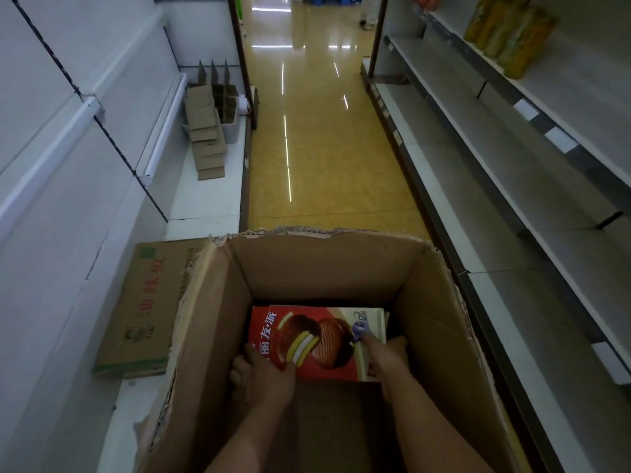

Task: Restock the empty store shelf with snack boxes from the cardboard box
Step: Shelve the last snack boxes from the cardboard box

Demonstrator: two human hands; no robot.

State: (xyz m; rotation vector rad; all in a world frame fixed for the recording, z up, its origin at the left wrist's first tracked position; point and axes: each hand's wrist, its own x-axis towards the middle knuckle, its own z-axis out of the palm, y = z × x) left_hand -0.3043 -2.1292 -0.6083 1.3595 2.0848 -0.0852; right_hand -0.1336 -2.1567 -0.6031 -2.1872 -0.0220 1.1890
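Low in the frame, the cardboard box (218, 336) is cut off by the bottom edge. The right hand (386, 353) hides the near right corner of the red snack box (307, 339). Yellow packages (508, 35) at upper right are too blurred to identify.

Tall cardboard box (218, 319) walls hem the sides; its top is open.

Both bare forearms reach straight down and forward, side by side. The left hand (263, 373) has its fingers curled, thumb up top, taking a grip at a near corner. The right hand (382, 349) reaches farther in, fingers bent, thumb spread out to the right.
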